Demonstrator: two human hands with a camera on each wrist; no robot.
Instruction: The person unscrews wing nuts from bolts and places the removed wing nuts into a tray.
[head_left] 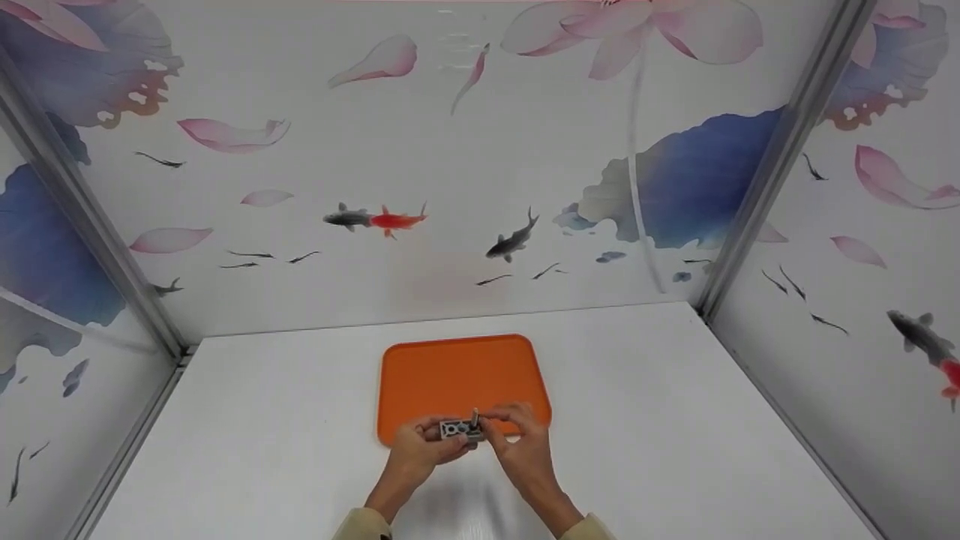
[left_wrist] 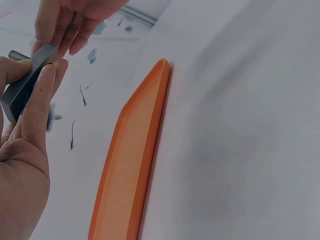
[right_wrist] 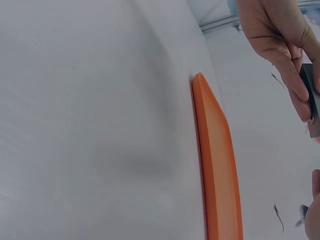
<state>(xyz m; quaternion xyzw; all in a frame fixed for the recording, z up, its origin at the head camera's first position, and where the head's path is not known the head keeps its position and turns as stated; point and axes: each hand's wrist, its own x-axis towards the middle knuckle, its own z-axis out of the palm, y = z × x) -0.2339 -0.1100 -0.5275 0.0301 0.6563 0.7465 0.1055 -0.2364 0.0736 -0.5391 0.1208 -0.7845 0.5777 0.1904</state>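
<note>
White desk (head_left: 262,435) boxed in by walls (head_left: 450,285) printed with fish and petals, with wide stretches of surface running out to its left and right edges. One orange tray (head_left: 457,375) sits near the far edge, around the middle. Just one gray block (head_left: 452,430) and one little pin (head_left: 475,417) sticking up at its right end, held up off the desk. Left hand (head_left: 416,450) grips the block's left part, right hand (head_left: 527,450) pinches the right end; can't tell if it's got the pin too.
</note>
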